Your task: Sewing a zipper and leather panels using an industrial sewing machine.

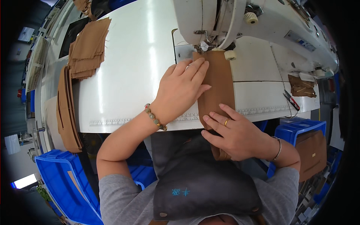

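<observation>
A long brown fabric strip (215,80) runs from under the sewing machine's needle area (205,45) toward me. It hangs over the table's front edge, its lower end curled. My left hand (183,84), beaded bracelet at the wrist, lies on the strip's left edge just below the presser foot, with fingers stretched and thumb apart. Nearer the table edge, my right hand (240,135) rests on the strip with spread fingers; a ring and a bangle show on it. Its palm side is hidden. The needle tip cannot be made out.
Stacked brown fabric pieces (88,48) lie at the far left, with long folded strips (67,112) nearer me. Red-and-black thread snips (291,100) and a small brown bundle (302,87) sit at right. Blue bins (56,159) flank me; the right one (300,127) holds brown pieces.
</observation>
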Motion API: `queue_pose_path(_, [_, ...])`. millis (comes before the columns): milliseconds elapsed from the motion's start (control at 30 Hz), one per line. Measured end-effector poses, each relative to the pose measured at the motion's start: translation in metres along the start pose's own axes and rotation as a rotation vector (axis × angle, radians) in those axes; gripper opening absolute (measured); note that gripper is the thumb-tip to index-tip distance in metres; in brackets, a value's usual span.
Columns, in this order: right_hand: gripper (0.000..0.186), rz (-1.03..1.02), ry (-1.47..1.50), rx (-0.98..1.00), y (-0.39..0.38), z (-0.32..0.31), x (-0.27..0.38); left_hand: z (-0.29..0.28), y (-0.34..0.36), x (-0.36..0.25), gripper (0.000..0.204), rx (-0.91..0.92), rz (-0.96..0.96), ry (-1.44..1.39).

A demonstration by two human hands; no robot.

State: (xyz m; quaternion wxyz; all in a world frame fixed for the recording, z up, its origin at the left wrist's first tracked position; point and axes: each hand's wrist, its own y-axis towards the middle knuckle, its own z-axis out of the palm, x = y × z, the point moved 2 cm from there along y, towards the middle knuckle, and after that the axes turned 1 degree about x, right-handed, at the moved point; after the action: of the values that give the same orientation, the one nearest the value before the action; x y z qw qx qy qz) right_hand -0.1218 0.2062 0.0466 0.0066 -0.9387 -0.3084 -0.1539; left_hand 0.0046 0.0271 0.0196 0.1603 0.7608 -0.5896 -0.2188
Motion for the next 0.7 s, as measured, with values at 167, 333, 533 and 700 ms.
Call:
queue_pose_path(167, [0.048,0.006,0.129,0.146,0.005,-0.017,-0.002,0.009,0.001,0.001,0.067,0.246,-0.071,0.031])
queue_pose_path(333, [0.026,-0.054,0.313,0.039,0.012,-0.050,-0.017,0.007,-0.001,0.002,0.073,0.285,-0.050,0.054])
queue_pose_path(533, [0.019,0.069,-0.300,-0.380,0.040,-0.029,-0.088,0.004,-0.002,0.001,0.078,0.295,-0.056,0.036])
queue_pose_path(700, [0.021,-0.069,-0.462,-0.566,0.045,-0.004,-0.118,0.006,-0.004,0.002,0.077,0.275,-0.073,0.026])
